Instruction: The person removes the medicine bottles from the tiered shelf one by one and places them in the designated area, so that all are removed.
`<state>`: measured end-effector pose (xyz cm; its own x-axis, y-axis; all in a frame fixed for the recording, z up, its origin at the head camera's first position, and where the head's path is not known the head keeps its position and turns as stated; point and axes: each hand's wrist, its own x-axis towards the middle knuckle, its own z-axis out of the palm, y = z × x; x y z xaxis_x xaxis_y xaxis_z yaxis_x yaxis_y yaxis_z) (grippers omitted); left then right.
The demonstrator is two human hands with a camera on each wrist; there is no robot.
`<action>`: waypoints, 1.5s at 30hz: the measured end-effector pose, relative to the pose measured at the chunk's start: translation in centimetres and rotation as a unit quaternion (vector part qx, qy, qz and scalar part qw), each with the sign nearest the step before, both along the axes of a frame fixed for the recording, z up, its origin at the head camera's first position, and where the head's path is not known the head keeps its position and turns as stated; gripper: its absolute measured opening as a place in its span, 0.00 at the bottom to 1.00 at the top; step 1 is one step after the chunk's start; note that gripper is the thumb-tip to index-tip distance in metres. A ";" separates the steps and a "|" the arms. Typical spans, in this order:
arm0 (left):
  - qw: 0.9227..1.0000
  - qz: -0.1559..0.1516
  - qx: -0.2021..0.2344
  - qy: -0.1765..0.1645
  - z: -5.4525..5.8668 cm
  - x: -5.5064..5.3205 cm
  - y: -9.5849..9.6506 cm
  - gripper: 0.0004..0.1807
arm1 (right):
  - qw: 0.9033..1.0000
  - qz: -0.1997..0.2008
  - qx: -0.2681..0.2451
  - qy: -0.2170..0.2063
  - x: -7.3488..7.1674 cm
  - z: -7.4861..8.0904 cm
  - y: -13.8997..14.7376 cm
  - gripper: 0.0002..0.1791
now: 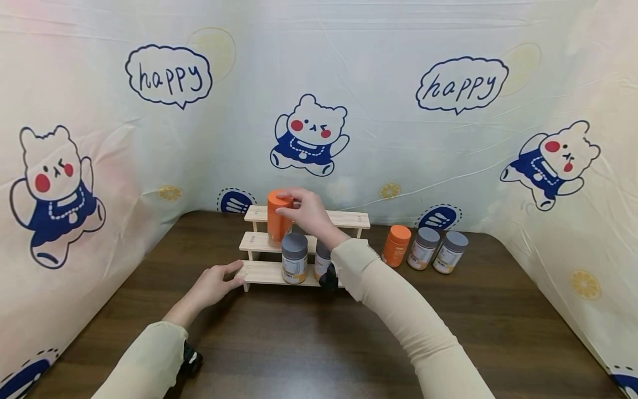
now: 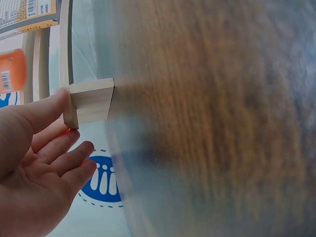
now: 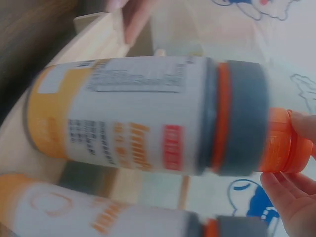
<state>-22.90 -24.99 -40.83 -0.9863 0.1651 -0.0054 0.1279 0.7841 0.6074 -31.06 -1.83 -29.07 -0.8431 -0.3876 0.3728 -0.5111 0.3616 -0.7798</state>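
Observation:
A three-step wooden display rack (image 1: 259,271) stands on the brown table. My left hand (image 1: 215,284) pinches the left end of its lowest step, thumb on one face and fingers on the other, as the left wrist view shows. My right hand (image 1: 311,213) grips an orange bottle (image 1: 279,219) around its lid, upright at the left part of the middle step. Whether its base touches the board I cannot tell. On the lowest step stand a grey-lidded bottle (image 1: 294,259) and a second grey-lidded bottle (image 1: 322,260), the latter partly hidden by my right wrist.
Right of the rack, another orange bottle (image 1: 397,246) and two grey-lidded bottles, a nearer-in one (image 1: 423,249) and an outer one (image 1: 450,252), stand in a row on the table (image 1: 309,343). A printed cloth (image 1: 379,149) closes off the back and sides.

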 end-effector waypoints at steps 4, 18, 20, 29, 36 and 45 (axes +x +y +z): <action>1.000 0.001 0.002 0.000 0.0 0.0 0.0 0.29 | 1.000 0.001 -0.030 0.002 0.1 1.2 0.8 0.19; 1.000 -0.002 0.002 0.011 -0.2 -0.1 -0.1 0.29 | 0.994 0.003 -0.104 0.039 1.6 5.0 5.8 0.19; 1.000 -0.003 0.000 0.015 -0.2 -0.1 -0.1 0.28 | 0.992 0.004 -0.113 0.045 1.9 5.3 6.6 0.19; 1.000 -0.003 0.000 0.018 -0.3 0.0 -0.1 0.29 | 0.990 -0.027 -0.125 0.065 3.1 5.7 10.3 0.20; 1.000 -0.002 -0.001 0.023 -0.2 -0.1 -0.1 0.28 | 0.987 -0.059 -0.131 0.071 3.8 5.0 13.5 0.20; 1.000 0.001 -0.004 0.016 -0.2 0.0 0.0 0.29 | 0.988 -0.095 -0.106 0.060 6.3 4.3 16.1 0.21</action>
<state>-22.89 -25.02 -41.03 -0.9863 0.1632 0.0240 0.1450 0.7887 0.5974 -24.76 14.30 -24.73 -0.8375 -0.1289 0.5310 -0.5436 0.2947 -0.7859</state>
